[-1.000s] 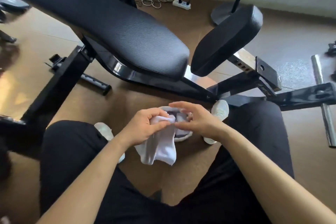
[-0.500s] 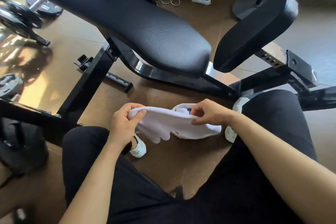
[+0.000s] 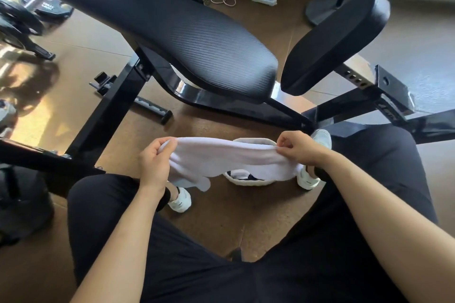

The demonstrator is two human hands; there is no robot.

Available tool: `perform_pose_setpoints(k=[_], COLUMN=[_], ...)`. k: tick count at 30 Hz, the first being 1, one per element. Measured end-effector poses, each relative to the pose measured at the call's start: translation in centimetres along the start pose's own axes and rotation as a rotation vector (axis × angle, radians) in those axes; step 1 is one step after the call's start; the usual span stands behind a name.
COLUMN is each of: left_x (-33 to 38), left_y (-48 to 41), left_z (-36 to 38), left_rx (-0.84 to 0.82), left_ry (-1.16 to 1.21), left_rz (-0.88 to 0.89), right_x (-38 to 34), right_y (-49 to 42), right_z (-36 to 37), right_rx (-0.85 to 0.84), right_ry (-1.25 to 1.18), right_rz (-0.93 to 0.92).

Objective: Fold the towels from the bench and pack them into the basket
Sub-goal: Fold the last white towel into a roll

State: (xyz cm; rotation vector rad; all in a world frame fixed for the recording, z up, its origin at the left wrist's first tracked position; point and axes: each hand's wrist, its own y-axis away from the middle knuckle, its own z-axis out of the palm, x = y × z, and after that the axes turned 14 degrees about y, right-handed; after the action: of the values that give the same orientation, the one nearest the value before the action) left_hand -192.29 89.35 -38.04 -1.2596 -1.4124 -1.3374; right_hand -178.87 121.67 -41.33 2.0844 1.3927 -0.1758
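Head view: one white towel (image 3: 229,158) stretched between two hands, left hand (image 3: 154,162) gripping its left end, right hand (image 3: 299,147) pinching the top edge, right above one white basket (image 3: 246,181) on the floor, before the one black bench (image 3: 172,32).

My left hand (image 3: 154,163) grips one end of the white towel (image 3: 229,157), fingers curled over its top edge. My right hand (image 3: 299,149) pinches the other end, so the cloth hangs stretched between them. Under that stretch a white basket (image 3: 250,182) sits on the floor, its rim showing past the cloth on both sides. Beyond my grip is the black padded bench (image 3: 172,32). A white shoe (image 3: 181,200) shows just below my left wrist.
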Motion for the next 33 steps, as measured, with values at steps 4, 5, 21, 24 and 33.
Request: perform_pose_setpoints(k=[4,5,21,24,33], left_x=[-0.9,-1.1,-1.3,-1.4,-0.4], left_y=[-1.0,-1.2,-0.8,-0.5,1.6], left_z=[-0.6,-0.9,-1.4,-1.1,2.6], left_rx=[-0.111,-0.17,-0.162,-0.228,-0.336], left_ry=[-0.099,-0.162,-0.572,-0.57,-0.284], left_rz=[-0.056,-0.054,0.182,0.237,0.178], right_x=[1.2,1.5,4.3,3.4,-3.7], right_y=[0.6,0.9,2.1,2.2,5.1], right_z=[-0.7,-1.0,-1.3,-1.4,-0.4], right_rx=[-0.043,-0.077,0.001,0.188,0.35], right_ry=[0.016,0.039,0.17,0.063,-0.009], right_rz=[0.023,0.028,0.162,0.202,-0.095])
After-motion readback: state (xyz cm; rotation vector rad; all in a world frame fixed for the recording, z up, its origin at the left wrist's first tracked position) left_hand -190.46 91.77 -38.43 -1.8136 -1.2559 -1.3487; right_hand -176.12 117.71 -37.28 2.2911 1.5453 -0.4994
